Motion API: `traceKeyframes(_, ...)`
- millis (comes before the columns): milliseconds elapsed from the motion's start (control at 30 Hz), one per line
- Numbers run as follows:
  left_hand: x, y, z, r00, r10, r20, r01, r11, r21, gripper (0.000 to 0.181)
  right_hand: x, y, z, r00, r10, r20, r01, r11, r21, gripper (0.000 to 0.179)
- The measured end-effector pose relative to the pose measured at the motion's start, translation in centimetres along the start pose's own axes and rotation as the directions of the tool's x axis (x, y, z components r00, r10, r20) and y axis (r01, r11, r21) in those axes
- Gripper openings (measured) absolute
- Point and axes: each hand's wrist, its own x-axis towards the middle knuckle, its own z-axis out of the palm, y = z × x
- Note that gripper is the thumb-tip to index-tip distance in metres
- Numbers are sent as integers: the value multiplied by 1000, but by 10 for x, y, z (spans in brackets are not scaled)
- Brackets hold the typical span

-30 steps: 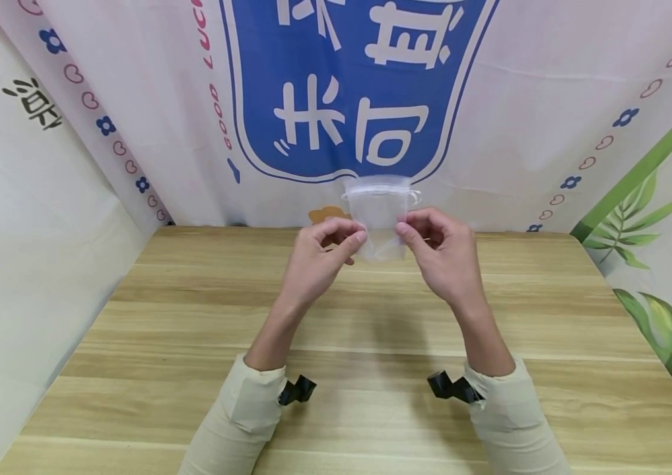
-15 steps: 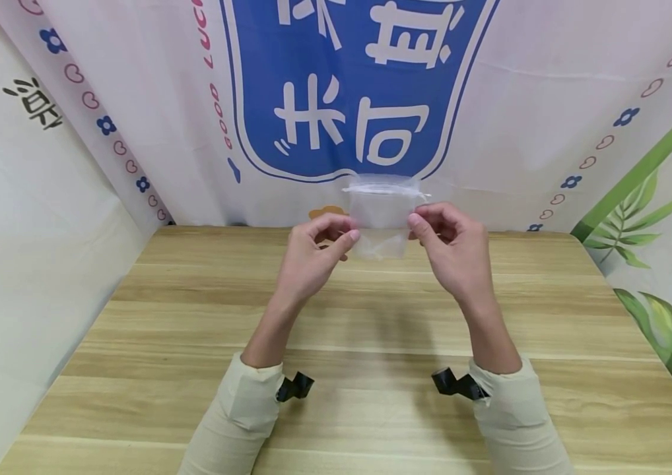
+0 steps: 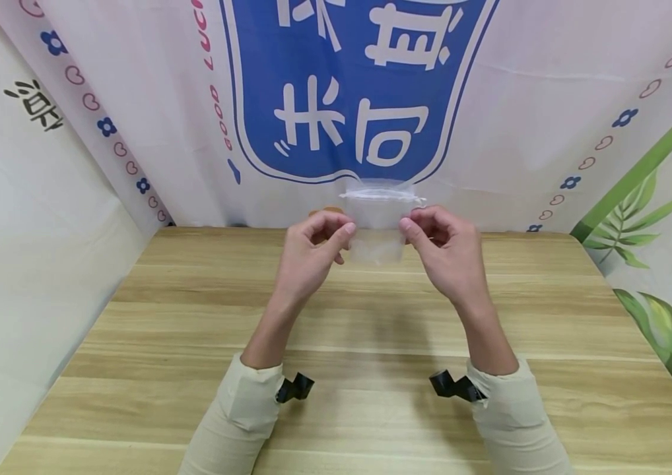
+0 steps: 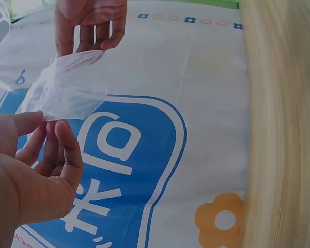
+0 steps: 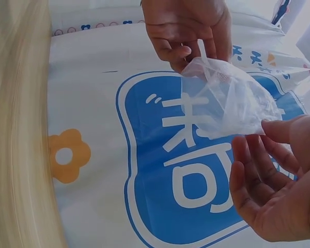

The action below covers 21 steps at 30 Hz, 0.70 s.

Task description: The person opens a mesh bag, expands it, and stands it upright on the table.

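A sheer white drawstring pouch (image 3: 376,227) is held up over the far part of the table, its gathered cord band near the top. My left hand (image 3: 316,254) pinches its left edge between thumb and fingers. On the opposite edge, my right hand (image 3: 447,254) pinches it the same way, with a small cord loop sticking out above the fingers. Seen from the left wrist, the pouch (image 4: 72,88) stretches between both hands and looks see-through. In the right wrist view the pouch (image 5: 230,101) bulges slightly and shows creases.
A pale wood-grain table (image 3: 371,409) lies beneath the hands. Directly behind it hangs a white printed cloth (image 3: 508,145) with a blue panel. Another cloth with green leaves (image 3: 639,218) borders the right side. Small black devices (image 3: 296,388) are fixed at both sleeve cuffs.
Both hands stay on the pouch. They first spread a little apart, the pouch widening between them, then the right hand came back slightly inward and the pouch dipped a little.
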Motion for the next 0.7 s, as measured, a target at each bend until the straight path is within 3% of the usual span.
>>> traceKeyframes(400, -3, 0, 1, 997, 20, 72, -23, 999, 38, 15, -2, -1, 4, 999, 6, 32, -6, 1000, 0, 19)
traceKeyframes(700, -2, 2, 0, 1000, 1, -27, -1, 1000, 0, 19, -1, -1, -3, 1000, 5, 30, -4, 1000, -18, 18)
